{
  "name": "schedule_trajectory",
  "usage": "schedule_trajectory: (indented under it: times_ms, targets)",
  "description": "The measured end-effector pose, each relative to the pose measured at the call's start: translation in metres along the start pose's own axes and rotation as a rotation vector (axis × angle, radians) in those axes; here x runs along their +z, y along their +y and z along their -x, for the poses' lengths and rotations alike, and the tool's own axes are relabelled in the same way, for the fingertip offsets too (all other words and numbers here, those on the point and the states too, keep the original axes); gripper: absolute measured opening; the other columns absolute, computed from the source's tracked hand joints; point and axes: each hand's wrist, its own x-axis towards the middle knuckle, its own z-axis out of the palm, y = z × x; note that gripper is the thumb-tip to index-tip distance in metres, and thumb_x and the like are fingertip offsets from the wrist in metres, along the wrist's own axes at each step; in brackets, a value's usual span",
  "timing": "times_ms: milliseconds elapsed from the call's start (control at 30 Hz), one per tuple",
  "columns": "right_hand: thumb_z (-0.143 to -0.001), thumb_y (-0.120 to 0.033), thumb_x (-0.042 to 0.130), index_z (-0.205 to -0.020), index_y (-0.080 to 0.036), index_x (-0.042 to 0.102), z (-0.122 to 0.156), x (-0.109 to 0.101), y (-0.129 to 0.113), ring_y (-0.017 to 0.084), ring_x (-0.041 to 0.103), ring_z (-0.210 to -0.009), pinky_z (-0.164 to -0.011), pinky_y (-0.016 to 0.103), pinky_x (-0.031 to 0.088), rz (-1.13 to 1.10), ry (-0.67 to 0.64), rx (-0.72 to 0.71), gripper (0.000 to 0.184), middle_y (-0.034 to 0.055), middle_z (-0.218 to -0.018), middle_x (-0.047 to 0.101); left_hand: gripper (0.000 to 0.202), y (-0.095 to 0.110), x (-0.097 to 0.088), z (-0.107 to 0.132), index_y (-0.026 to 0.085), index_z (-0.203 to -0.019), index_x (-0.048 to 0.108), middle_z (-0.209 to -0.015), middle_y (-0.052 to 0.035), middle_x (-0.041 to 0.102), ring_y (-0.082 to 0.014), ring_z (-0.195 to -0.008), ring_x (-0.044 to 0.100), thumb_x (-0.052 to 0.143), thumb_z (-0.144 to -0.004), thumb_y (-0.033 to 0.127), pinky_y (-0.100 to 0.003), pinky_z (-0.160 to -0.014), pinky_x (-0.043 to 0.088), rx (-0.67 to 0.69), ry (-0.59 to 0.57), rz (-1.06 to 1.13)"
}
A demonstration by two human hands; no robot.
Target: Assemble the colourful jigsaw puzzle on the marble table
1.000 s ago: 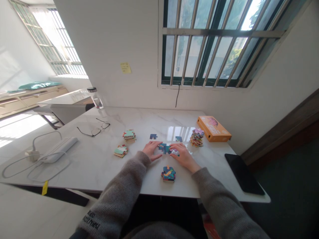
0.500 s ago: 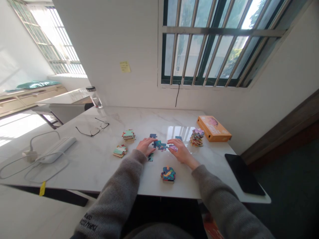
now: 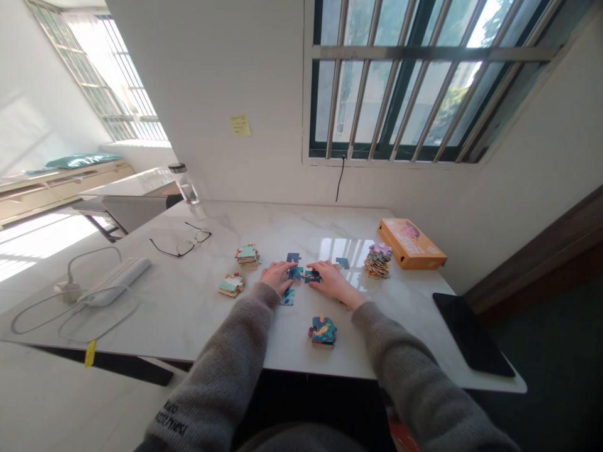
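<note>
My left hand (image 3: 277, 277) lies flat on the marble tabletop (image 3: 198, 314), its fingertips reaching a small group of joined blue jigsaw pieces (image 3: 296, 273). My right hand (image 3: 332, 281) rests beside it, fingertips on a dark blue piece (image 3: 311, 277). Single blue pieces lie just beyond (image 3: 293, 257), to the far right (image 3: 342, 263), and below my left hand (image 3: 287, 297). Stacks of jigsaw pieces stand around my hands: two at left (image 3: 247, 256) (image 3: 230, 285), one tall at right (image 3: 377, 261), and one near me (image 3: 323, 331).
An orange box (image 3: 411, 243) sits at the table's right, with a black tablet (image 3: 472, 334) near its right edge. Eyeglasses (image 3: 181, 243), a clear bottle (image 3: 184, 185) and a white corded device (image 3: 117, 281) are at the left.
My hands have slid closer together. The piece under my right hand has moved left, against the blue group. The view has shifted slightly.
</note>
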Motion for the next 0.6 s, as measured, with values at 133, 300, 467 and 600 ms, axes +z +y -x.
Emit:
schedule_trajectory:
  times_ms: [133, 300, 467, 600]
  targets:
    - [-0.082, -0.027, 0.073, -0.128, -0.023, 0.060, 0.004, -0.003, 0.000, 0.030, 0.052, -0.117, -0.102, 0.051, 0.037, -0.010, -0.023, 0.006, 0.047, 0.0109, -0.120, 0.064, 0.043, 0.002, 0.002, 0.000, 0.032, -0.121, 0.066, -0.124, -0.0029, 0.066, -0.0303, -0.114, 0.054, 0.065, -0.078, 0.025, -0.044, -0.096, 0.043, -0.022, -0.017, -0.010]
    - [-0.083, -0.026, 0.072, -0.122, -0.023, 0.063, 0.008, -0.003, -0.002, 0.029, 0.054, -0.114, -0.101, 0.050, 0.037, -0.012, 0.001, -0.021, 0.040, 0.0099, -0.115, 0.066, 0.028, 0.004, 0.004, 0.001, 0.031, -0.106, 0.071, -0.121, -0.0019, 0.067, -0.0295, -0.113, 0.053, 0.064, -0.079, 0.026, -0.044, -0.096, 0.042, -0.042, -0.010, -0.010]
    - [-0.082, -0.029, 0.073, -0.125, -0.025, 0.062, 0.017, -0.010, 0.006, 0.029, 0.053, -0.117, -0.103, 0.050, 0.037, -0.038, 0.004, -0.058, 0.045, 0.0089, -0.120, 0.065, 0.029, 0.003, 0.007, 0.001, 0.032, -0.106, 0.072, -0.121, -0.0013, 0.067, -0.0283, -0.112, 0.053, 0.064, -0.079, 0.025, -0.043, -0.096, 0.042, -0.046, 0.004, -0.026]
    - [-0.083, -0.023, 0.069, -0.122, -0.023, 0.064, 0.027, -0.025, 0.025, 0.030, 0.054, -0.115, -0.100, 0.049, 0.042, -0.035, 0.033, -0.035, 0.039, 0.0098, -0.117, 0.067, 0.026, 0.003, 0.006, 0.000, 0.031, -0.103, 0.070, -0.120, -0.0013, 0.068, -0.0292, -0.111, 0.054, 0.064, -0.079, 0.025, -0.046, -0.096, 0.041, -0.042, 0.001, -0.032]
